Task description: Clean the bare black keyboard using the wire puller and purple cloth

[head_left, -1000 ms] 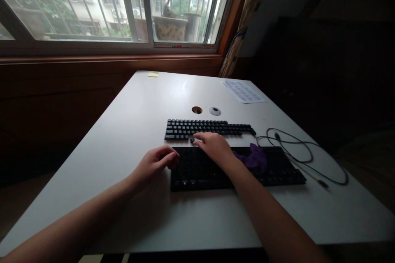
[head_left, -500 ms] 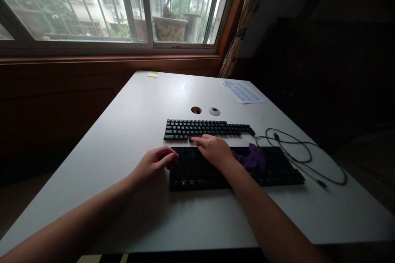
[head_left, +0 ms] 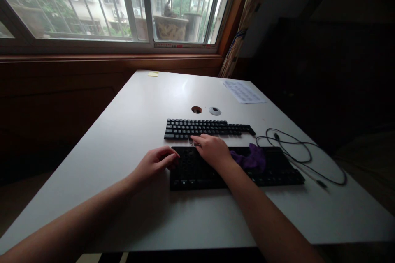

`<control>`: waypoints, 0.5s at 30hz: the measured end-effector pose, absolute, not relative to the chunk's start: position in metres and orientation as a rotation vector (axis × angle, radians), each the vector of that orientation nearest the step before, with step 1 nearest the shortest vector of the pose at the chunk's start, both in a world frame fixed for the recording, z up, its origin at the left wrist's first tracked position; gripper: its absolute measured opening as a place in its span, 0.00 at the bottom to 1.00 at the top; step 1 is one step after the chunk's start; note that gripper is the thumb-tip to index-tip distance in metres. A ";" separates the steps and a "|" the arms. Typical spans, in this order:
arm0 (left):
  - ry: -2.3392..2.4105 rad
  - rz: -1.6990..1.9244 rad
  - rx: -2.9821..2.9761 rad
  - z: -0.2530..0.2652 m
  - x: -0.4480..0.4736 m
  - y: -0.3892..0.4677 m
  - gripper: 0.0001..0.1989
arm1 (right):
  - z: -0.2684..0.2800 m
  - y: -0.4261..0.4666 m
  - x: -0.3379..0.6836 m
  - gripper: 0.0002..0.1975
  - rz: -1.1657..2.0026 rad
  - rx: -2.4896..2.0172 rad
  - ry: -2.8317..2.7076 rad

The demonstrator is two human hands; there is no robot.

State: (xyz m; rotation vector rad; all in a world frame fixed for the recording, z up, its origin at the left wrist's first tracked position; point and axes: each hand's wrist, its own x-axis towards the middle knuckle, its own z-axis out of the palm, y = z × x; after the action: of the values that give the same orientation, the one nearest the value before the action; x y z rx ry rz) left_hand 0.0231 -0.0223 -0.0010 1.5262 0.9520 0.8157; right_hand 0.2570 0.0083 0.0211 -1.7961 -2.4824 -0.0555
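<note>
A black keyboard (head_left: 212, 183) lies in front of me, many of its key places bare and a row of keys left along its near edge. Beyond it, loose black keycaps (head_left: 197, 127) stand in neat rows on the table. My left hand (head_left: 159, 161) is closed at the keyboard's left end, its fingers curled and partly hidden. My right hand (head_left: 212, 150) reaches over the keyboard, its index finger at a keycap in the nearest row. Under those fingers is a small shiny metal tool (head_left: 195, 144), its kind too small to tell. A purple cloth (head_left: 254, 158) lies crumpled on the keyboard.
On the right a black cable (head_left: 304, 143) lies coiled, its plug (head_left: 321, 183) near the keyboard's corner. Printed sheets (head_left: 243, 92) and a yellow sticky note (head_left: 153, 74) lie at the back of the white table (head_left: 123, 127). Two round cable holes sit mid-table.
My right hand has shifted very slightly, with its index finger still at the nearest keycap row. My left hand stays at the keyboard's left end. The view has moved a touch.
</note>
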 end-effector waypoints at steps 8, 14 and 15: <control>0.970 0.792 1.528 0.002 0.024 -0.023 0.13 | 0.022 0.007 0.255 0.19 -0.073 -1.799 -2.490; 0.963 0.800 1.516 0.001 0.024 -0.023 0.12 | 0.022 0.008 0.254 0.19 -0.091 -1.810 -2.497; 0.960 0.797 1.515 0.001 0.024 -0.023 0.12 | 0.023 0.008 0.253 0.20 -0.092 -1.814 -2.498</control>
State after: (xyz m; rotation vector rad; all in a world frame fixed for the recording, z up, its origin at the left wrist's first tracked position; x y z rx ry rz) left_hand 0.0241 -0.0226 0.0012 1.5152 0.9603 0.7975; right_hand 0.2535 0.0083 0.0228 -1.8136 -2.4980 -0.0920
